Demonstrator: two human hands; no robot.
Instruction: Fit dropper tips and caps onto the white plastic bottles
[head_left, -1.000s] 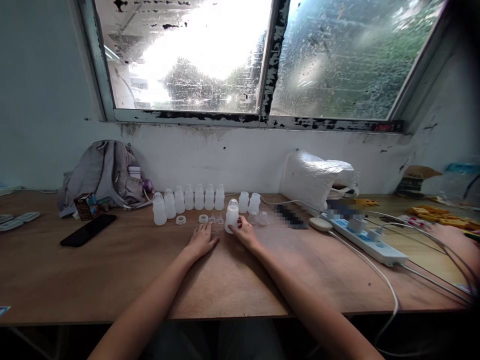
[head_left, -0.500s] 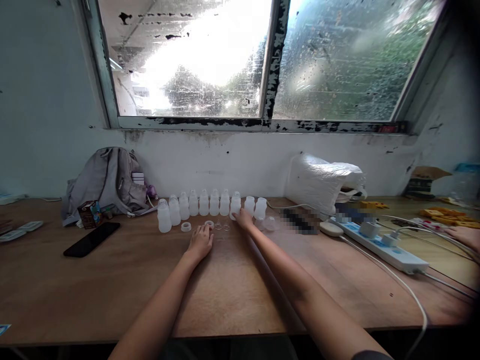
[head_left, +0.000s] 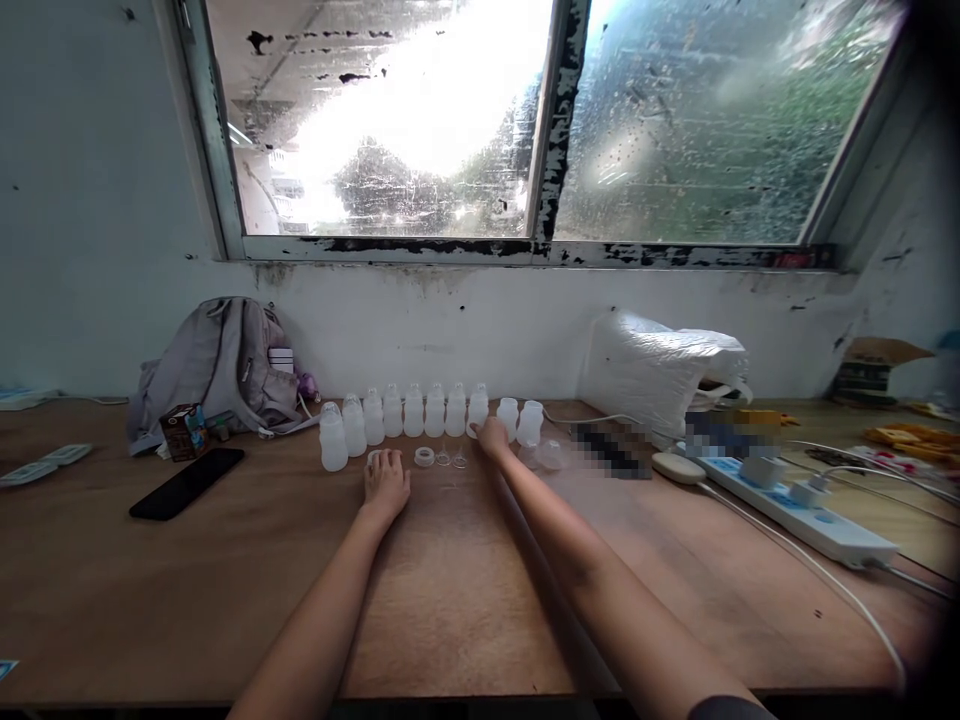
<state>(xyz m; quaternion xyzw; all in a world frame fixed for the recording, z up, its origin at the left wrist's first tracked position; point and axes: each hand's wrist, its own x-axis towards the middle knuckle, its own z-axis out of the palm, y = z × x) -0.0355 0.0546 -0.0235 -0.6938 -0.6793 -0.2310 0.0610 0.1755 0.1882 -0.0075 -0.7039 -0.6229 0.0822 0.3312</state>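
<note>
My left hand (head_left: pixel 386 482) lies flat on the wooden table (head_left: pixel 465 580), fingers stretched out, with the fingertips on a small white ring (head_left: pixel 372 458). My right hand (head_left: pixel 493 437) reaches further back, its fingers curled at the base of a white capped bottle (head_left: pixel 478 406). That bottle stands at the right end of a row of several white capped bottles (head_left: pixel 394 412). Two bottles without caps (head_left: pixel 519 420) stand just right of my right hand. Between my hands lie another white ring (head_left: pixel 424 456) and two small clear pieces (head_left: pixel 451 459). Clear domed caps (head_left: pixel 550 455) lie beyond my right wrist.
A grey backpack (head_left: pixel 217 365), a small carton (head_left: pixel 182 431) and a black phone (head_left: pixel 187 482) sit at the left. A white plastic bag (head_left: pixel 664 375) leans on the wall at the right. A white power strip (head_left: pixel 799 497) with plugs and cables runs across the right side.
My right hand carried the bottle back from the table's middle and stood it at the right end of the row. My left hand slid left onto the white ring.
</note>
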